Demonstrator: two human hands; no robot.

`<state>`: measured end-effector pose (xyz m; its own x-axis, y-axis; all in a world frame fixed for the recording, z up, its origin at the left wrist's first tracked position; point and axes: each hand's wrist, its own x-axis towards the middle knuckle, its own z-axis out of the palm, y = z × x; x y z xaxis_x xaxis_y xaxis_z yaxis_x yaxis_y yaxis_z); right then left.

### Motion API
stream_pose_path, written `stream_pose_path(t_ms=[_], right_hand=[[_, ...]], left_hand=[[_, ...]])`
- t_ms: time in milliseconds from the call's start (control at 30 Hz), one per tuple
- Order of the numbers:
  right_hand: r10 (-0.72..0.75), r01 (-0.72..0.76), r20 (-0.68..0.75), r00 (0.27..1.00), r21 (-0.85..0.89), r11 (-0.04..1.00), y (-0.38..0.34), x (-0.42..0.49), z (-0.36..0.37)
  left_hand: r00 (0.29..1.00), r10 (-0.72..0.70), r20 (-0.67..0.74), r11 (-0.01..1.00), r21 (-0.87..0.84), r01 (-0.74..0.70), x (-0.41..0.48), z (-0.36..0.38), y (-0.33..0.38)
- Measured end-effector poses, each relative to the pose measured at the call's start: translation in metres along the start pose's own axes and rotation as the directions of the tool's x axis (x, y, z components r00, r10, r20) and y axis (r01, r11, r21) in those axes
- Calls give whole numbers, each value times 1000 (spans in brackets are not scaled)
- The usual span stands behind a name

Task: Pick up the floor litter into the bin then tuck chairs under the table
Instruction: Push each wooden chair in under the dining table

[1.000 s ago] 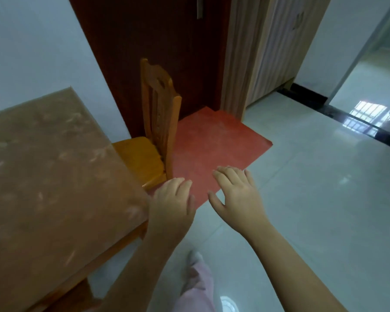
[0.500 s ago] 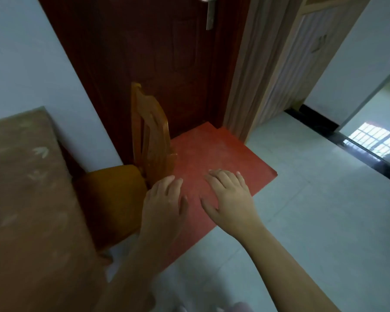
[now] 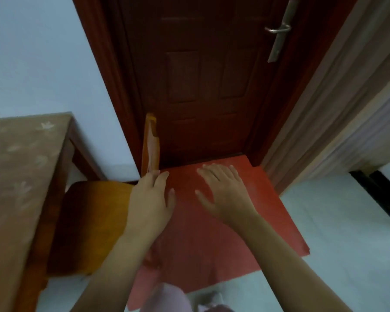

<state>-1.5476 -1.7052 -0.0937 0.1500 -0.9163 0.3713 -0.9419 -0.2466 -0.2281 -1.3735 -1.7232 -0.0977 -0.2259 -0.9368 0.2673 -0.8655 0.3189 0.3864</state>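
Observation:
An orange wooden chair [image 3: 92,221] stands beside the table [image 3: 16,181], its seat partly under the table edge and its backrest [image 3: 150,143] seen edge-on. My left hand [image 3: 150,203] hovers at the lower end of the backrest, fingers spread, holding nothing; whether it touches the wood I cannot tell. To the right, my right hand [image 3: 223,190] is stretched out flat over the red mat, fingers apart and empty. No litter or bin is in view.
A dark red door [image 3: 200,86] with a metal handle [image 3: 277,30] is straight ahead. A red mat [image 3: 212,244] lies before it on pale tiles [image 3: 347,244]. A wooden wardrobe panel [image 3: 336,109] stands at the right. My pink-clad legs [image 3: 171,298] show below.
The view has swung toward the door and closer to the chair. Both hands have moved forward together, the left one now reaching the chair's backrest. The chair now shows edge-on.

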Motion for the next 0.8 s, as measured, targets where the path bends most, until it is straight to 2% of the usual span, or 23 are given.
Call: stream_pose_path(t_ms=[167, 367, 467, 567, 733, 800], right_hand=[[-198, 188, 76, 977, 120, 975, 23, 61, 26], [-421, 378, 165, 892, 239, 895, 40, 131, 70], [-541, 477, 200, 817, 293, 828, 46, 165, 91], [-655, 547, 260, 710, 382, 745, 49, 195, 109], [-804, 685, 273, 529, 422, 594, 51, 232, 143], [-828, 704, 293, 478, 436, 561, 53, 245, 148]], left_hand=[[984, -175, -27, 982, 66, 176, 33, 17, -4], [937, -348, -20, 937, 25, 349, 66, 48, -17], [904, -428, -17, 904, -10, 428, 78, 62, -23], [823, -568, 1, 821, -59, 567, 88, 71, -23], [710, -704, 1, 710, -14, 704, 95, 76, -23], [702, -712, 24, 703, 18, 711, 97, 79, -25]])
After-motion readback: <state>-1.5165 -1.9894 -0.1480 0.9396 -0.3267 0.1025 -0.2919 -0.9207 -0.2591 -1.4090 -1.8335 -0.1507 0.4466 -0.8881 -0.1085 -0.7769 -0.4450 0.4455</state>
